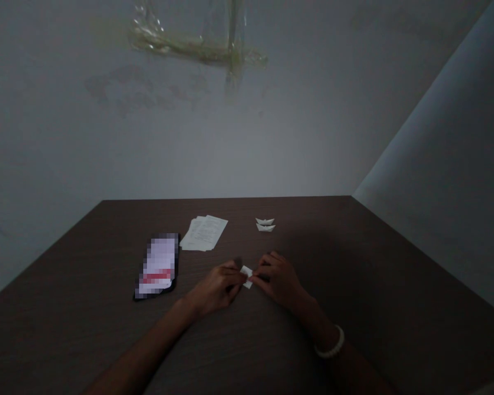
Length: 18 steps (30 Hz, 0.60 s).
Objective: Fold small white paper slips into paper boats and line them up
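A small piece of white folded paper is pinched between my two hands, just above the brown table. My left hand grips its left edge with thumb and fingers closed. From the other side, my right hand holds the right edge between thumb and index finger. My fingertips cover part of the paper, so its exact folds cannot be made out. Beyond my hands lie two small white paper boats, one right behind the other.
Several printed white sheets lie in a loose stack left of the boats. A phone with a lit, blurred screen rests left of my hands. The brown table meets a grey wall at its far edge.
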{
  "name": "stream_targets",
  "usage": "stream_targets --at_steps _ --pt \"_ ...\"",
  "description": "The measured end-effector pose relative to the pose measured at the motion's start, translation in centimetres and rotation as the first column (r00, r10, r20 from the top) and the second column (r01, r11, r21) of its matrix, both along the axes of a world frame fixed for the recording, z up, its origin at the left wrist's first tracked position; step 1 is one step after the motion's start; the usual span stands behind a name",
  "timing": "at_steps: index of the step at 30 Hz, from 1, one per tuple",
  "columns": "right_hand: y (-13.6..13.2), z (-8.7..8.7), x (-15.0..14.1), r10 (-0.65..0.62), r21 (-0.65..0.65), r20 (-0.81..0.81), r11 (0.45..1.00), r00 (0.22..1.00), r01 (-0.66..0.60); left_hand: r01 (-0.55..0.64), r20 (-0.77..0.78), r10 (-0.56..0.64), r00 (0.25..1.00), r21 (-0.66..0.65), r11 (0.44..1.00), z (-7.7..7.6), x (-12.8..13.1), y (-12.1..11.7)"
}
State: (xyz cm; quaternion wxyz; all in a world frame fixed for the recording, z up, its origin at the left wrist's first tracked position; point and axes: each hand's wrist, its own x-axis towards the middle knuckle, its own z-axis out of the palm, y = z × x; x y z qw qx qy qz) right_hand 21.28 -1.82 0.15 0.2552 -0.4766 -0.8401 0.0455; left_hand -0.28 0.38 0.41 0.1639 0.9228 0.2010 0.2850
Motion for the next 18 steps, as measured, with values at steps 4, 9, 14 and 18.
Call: stream_targets --at_steps 4,9,14,18 --pt "0.1 -0.3 0.0 0.013 0.001 -0.005 1.0 1.0 -0.013 -0.022 -0.01 0.022 1.0 0.01 1.0 -0.2 -0.1 0.1" --pt "0.1 -0.1 0.1 0.052 0.017 0.053 0.998 0.997 -0.053 -0.024 -0.009 0.024 1.0 -0.011 1.0 -0.3 -0.3 0.4" --pt "-0.1 0.4 0.0 0.138 0.004 0.076 0.99 0.988 -0.139 0.032 -0.076 -0.032 0.997 -0.005 0.999 0.3 -0.5 0.3" --pt "-0.2 0.7 0.0 0.145 -0.019 0.068 0.989 0.987 -0.144 0.054 -0.178 -0.047 0.983 0.036 0.998 0.8 -0.5 0.1"
